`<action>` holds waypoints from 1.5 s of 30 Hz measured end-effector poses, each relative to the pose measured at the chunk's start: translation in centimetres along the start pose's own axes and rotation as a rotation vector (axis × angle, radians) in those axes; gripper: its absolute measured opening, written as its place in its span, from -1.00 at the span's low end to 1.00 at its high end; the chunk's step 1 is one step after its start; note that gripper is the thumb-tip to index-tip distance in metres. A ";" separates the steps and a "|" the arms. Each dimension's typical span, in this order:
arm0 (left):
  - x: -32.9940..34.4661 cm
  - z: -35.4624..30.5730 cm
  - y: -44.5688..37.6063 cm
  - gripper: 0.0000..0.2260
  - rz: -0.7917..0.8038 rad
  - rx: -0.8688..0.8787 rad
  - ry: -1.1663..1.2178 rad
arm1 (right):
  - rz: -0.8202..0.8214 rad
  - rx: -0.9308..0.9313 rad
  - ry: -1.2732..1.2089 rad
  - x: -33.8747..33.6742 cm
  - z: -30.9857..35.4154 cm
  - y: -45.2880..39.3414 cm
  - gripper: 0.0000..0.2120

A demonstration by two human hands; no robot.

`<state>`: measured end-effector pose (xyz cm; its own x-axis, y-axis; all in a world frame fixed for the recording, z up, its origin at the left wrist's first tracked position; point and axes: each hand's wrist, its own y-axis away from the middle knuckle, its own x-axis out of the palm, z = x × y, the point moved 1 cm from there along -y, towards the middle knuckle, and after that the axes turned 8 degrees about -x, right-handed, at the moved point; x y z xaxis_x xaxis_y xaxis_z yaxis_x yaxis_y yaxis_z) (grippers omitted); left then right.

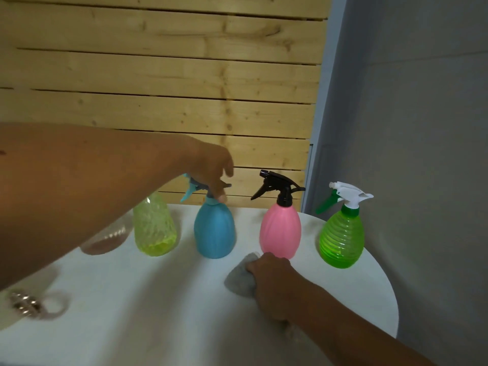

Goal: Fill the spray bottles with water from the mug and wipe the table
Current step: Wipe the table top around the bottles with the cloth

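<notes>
A: What are the hands doing?
B: Right hand [272, 280] presses a cloth [241, 280] on the desk [158, 299], lower centre, wiping. Left hand [211, 170] pinches the blue bottle [214, 231] at its neck, probably to steady or lift it clear.
A: The others?
B: Yellow bottle [154, 228], pink bottle [280, 231] and green bottle [342, 239] line the back edge.

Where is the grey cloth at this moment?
In the head view the grey cloth lies on the white table, right of centre, held under the right hand, just in front of the blue bottle and the pink bottle.
</notes>
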<state>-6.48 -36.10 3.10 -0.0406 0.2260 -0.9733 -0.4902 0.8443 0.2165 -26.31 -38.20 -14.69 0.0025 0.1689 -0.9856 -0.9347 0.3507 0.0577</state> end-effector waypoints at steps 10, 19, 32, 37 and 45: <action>2.1 3.5 -0.4 -0.94 -0.058 0.118 0.066 | -0.157 0.148 0.099 1.7 1.8 1.7 -0.63; -3.7 4.7 1.8 -0.90 -0.149 0.157 0.094 | -0.367 0.073 -0.003 0.8 5.2 -3.5 -0.73; -4.1 5.2 1.6 -0.84 -0.231 0.161 0.138 | -0.024 -0.080 -0.203 -0.5 3.9 -9.5 -0.35; -1.2 4.7 0.2 -0.89 -0.211 0.160 0.148 | 0.080 -0.244 -0.149 -0.2 3.7 -6.9 -0.30; 0.8 3.4 -0.5 -0.88 -0.110 0.168 0.195 | 0.203 -0.357 -0.069 0.5 5.5 -3.6 -0.33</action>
<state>-3.32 -34.67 2.51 -0.1701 0.0441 -0.9844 -0.3503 0.9310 0.1023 -20.99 -34.36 -14.48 -0.1818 0.2672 -0.9463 -0.9832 -0.0359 0.1788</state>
